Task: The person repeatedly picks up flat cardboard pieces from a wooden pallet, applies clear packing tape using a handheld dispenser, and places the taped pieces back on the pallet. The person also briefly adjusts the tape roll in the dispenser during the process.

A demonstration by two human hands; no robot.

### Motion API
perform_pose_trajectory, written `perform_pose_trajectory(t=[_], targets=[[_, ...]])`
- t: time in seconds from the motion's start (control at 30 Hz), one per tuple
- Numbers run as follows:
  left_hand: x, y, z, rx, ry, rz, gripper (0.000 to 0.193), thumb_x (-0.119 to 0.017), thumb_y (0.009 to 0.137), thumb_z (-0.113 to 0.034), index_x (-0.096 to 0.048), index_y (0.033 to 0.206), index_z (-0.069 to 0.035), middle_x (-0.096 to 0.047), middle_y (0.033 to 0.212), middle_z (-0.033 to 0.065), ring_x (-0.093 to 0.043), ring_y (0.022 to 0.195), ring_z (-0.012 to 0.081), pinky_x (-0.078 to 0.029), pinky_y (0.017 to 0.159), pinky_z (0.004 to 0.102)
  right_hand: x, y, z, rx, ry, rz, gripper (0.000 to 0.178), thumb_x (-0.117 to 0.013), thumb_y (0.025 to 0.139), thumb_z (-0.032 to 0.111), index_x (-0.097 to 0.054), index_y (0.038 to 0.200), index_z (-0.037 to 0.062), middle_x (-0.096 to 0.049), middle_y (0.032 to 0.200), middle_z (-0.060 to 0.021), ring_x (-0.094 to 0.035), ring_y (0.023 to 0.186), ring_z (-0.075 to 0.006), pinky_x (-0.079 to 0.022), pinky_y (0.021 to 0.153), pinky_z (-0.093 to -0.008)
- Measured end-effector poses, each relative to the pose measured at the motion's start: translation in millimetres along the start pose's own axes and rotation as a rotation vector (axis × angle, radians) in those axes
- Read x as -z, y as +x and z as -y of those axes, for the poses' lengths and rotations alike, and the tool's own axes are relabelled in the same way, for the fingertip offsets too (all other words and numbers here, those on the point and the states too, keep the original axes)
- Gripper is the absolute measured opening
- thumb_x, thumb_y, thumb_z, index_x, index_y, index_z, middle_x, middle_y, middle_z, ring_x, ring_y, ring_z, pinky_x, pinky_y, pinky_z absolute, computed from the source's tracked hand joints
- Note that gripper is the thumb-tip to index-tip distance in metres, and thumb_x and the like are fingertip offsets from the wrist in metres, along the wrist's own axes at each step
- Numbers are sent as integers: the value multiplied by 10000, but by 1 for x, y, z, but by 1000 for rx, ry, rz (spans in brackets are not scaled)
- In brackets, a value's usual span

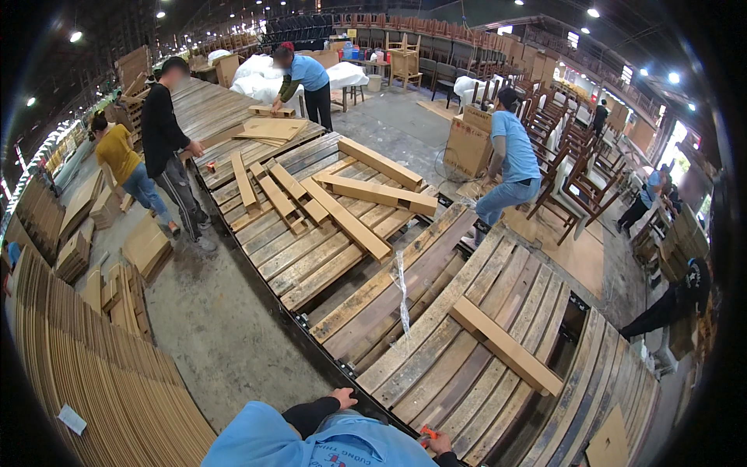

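Observation:
My left hand (pixel 342 398) is beside the dark metal edge of the slatted wooden platform, its fingers apart and nothing visible in them. Farther right along the same edge, my right hand (pixel 441 444) is closed around a small orange-red tool (pixel 428 433); its exact kind is too small to make out. Ahead of my right hand, a long, narrow cardboard box (pixel 506 346) lies across the wooden slats (pixel 436 381). A crumpled strip of clear plastic (pixel 402 292) hangs across a gap between platform sections.
Long cardboard pieces (pixel 346 216) lie farther along the platform. Tall stacks of flat cardboard (pixel 93 373) stand at left. People in blue (pixel 510 156), black (pixel 163 117) and yellow (pixel 117 156) tops are around the platform. Wooden chairs (pixel 576 187) are stacked at right.

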State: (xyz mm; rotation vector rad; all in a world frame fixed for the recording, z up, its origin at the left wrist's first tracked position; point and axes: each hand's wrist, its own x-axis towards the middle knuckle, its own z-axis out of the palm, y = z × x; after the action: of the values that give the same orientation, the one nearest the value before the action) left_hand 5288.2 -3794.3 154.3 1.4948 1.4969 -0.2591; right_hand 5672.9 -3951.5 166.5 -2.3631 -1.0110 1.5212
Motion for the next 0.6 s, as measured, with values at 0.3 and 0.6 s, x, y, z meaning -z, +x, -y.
perform_pose_trajectory(t=[0.3, 0.6], targets=[[-14, 0, -15, 6, -4, 2, 706, -661, 915, -440, -473, 1486, -69, -534, 1469, 178, -522, 1337, 359, -432, 1113, 453, 17, -6, -11, -50, -66, -61, 518, -856, 659, 208, -715, 1099, -24, -740, 995, -163, -714, 932, -248, -555, 820, -362], [-30, 0, -31, -18, -13, 26, 697, -671, 919, -440, -487, 1474, -61, -549, 1448, 196, -547, 1306, 376, -460, 1085, 455, 29, -12, -22, -81, -61, -95, 506, -886, 646, 246, -724, 1048, -16, -740, 945, -149, -714, 890, -262, -551, 789, -380]])
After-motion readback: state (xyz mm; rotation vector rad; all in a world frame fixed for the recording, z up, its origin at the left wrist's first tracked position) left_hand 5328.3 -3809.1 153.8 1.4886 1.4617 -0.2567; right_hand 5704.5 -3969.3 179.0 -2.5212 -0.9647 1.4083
